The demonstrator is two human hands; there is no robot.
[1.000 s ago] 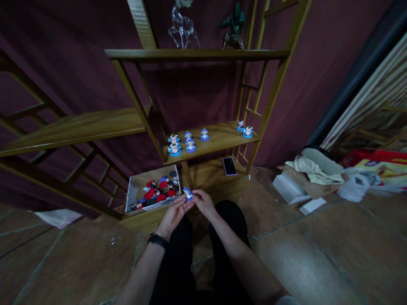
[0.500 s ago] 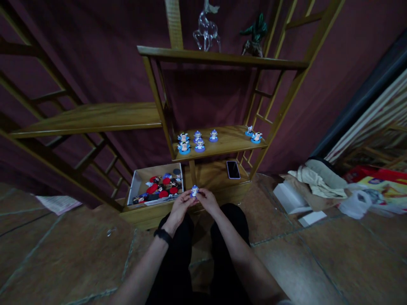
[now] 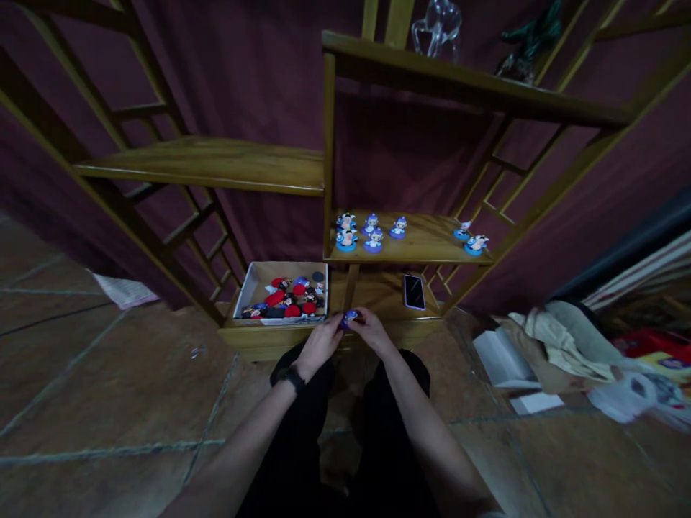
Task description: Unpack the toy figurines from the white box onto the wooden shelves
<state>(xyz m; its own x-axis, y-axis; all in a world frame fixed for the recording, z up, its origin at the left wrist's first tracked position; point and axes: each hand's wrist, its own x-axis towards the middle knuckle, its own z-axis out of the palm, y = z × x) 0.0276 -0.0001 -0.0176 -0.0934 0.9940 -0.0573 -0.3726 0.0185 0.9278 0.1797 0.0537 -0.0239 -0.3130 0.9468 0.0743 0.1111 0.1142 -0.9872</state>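
Observation:
A small purple-and-white figurine (image 3: 350, 317) is held between both my hands, just in front of the low shelf. My left hand (image 3: 324, 341) pinches it from the left, and my right hand (image 3: 371, 329) grips it from the right. To the left, a white cardboard box (image 3: 245, 291) holds several figurines with red and dark bases, lying jumbled. Above my hands, on the middle shelf (image 3: 426, 248), several similar purple figurines (image 3: 373, 240) stand upright. Blue-based figurines (image 3: 346, 239) are beside them on the left, and two more (image 3: 476, 244) stand at the right end.
A phone (image 3: 414, 292) lies on the low shelf to the right. Glass (image 3: 436, 29) and dark green (image 3: 532, 43) ornaments stand on the top shelf. White boxes (image 3: 504, 360), cloth (image 3: 561, 345) and a plastic bag (image 3: 620, 392) lie on the floor at right.
The view has swung, so the shelves appear shifted right and larger. The figurine in my hands has tipped, with its face less visible now; both hands keep hold of it.

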